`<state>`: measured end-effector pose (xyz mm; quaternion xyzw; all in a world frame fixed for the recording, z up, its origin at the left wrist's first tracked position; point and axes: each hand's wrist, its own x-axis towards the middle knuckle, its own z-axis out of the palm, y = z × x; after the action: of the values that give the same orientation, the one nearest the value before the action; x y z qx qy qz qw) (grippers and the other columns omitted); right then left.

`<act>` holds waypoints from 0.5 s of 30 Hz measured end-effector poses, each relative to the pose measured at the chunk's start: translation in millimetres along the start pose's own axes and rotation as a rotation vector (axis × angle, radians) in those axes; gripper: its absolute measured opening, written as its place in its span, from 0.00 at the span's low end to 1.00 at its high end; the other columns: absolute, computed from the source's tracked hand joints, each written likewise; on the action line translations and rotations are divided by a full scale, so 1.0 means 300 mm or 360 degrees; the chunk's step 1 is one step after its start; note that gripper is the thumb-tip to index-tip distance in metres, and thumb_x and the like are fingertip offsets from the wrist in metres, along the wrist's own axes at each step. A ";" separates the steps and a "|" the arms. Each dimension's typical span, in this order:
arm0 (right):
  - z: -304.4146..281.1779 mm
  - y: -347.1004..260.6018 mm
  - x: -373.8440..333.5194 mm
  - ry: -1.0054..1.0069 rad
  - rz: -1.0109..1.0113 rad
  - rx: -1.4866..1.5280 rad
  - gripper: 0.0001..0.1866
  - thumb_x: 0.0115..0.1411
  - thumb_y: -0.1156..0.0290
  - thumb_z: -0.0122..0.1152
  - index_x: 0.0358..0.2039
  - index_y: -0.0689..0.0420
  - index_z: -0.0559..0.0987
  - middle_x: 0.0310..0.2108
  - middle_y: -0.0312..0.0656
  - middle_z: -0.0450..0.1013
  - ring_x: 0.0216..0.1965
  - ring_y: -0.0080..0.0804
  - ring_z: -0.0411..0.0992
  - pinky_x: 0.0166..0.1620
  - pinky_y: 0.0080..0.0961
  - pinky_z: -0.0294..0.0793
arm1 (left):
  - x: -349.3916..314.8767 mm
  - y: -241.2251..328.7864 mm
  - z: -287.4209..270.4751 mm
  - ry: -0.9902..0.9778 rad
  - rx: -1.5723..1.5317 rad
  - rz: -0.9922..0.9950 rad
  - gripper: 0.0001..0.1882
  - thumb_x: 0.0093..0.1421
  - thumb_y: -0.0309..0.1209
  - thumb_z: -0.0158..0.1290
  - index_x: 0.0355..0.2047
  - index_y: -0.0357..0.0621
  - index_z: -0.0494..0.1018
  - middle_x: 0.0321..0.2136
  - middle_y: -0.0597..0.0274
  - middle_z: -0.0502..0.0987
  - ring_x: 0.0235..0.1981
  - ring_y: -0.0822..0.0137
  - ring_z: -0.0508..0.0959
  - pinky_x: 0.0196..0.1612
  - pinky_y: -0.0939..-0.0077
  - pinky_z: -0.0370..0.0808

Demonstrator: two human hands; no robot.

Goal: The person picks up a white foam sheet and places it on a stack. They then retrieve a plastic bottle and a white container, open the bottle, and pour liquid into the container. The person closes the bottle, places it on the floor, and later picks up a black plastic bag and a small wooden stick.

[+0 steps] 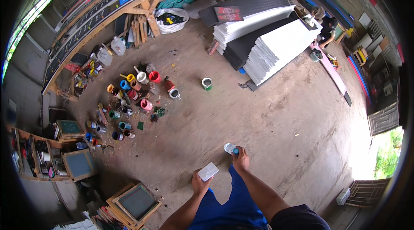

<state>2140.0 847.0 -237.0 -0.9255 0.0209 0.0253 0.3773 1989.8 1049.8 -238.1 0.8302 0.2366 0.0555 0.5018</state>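
Observation:
My left hand [201, 183] is closed around a small white rectangular box [208, 172], held out in front of my blue trousers. To its right, my right hand [241, 159] grips a clear plastic bottle [230, 148] by its blue-capped end, the bottle's body pointing away to the left. Both things are held above the concrete floor, apart from each other. What is inside the box cannot be seen.
Open paint pots [146, 104] crowd the floor at left; one green-and-white can [207, 84] stands alone. White sheet stacks [282, 51] lie at far right, near a crouching person [328, 31]. Framed screens [137, 203] lean at lower left. A long wooden table [151, 12] spans the back.

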 end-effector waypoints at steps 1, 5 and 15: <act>-0.019 0.012 0.026 0.0000 0.0002 0.0005 0.23 0.59 0.70 0.71 0.53 0.54 0.75 0.48 0.53 0.77 0.49 0.59 0.76 0.50 0.50 0.78 | 0.006 0.044 0.025 -0.0018 0.0008 -0.0021 0.33 0.48 0.36 0.76 0.50 0.39 0.73 0.43 0.47 0.80 0.45 0.45 0.83 0.47 0.56 0.80; -0.130 0.063 0.166 -0.0073 0.0101 0.0028 0.22 0.59 0.69 0.71 0.53 0.55 0.76 0.48 0.52 0.77 0.52 0.58 0.75 0.53 0.48 0.77 | 0.136 0.232 0.181 -0.0059 0.0028 0.0012 0.32 0.49 0.36 0.76 0.50 0.40 0.73 0.43 0.48 0.80 0.45 0.46 0.83 0.48 0.56 0.80; -0.483 0.254 0.652 -0.0108 -0.0054 0.0083 0.21 0.58 0.72 0.72 0.51 0.54 0.76 0.47 0.51 0.78 0.47 0.59 0.77 0.47 0.49 0.79 | 0.447 0.535 0.662 -0.0092 -0.0053 0.0126 0.32 0.49 0.37 0.76 0.50 0.40 0.72 0.43 0.47 0.80 0.46 0.45 0.83 0.47 0.54 0.80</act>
<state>2335.4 687.4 -198.9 -0.9142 -0.0069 0.0498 0.4022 2227.7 887.9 -217.1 0.8316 0.1879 0.0553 0.5197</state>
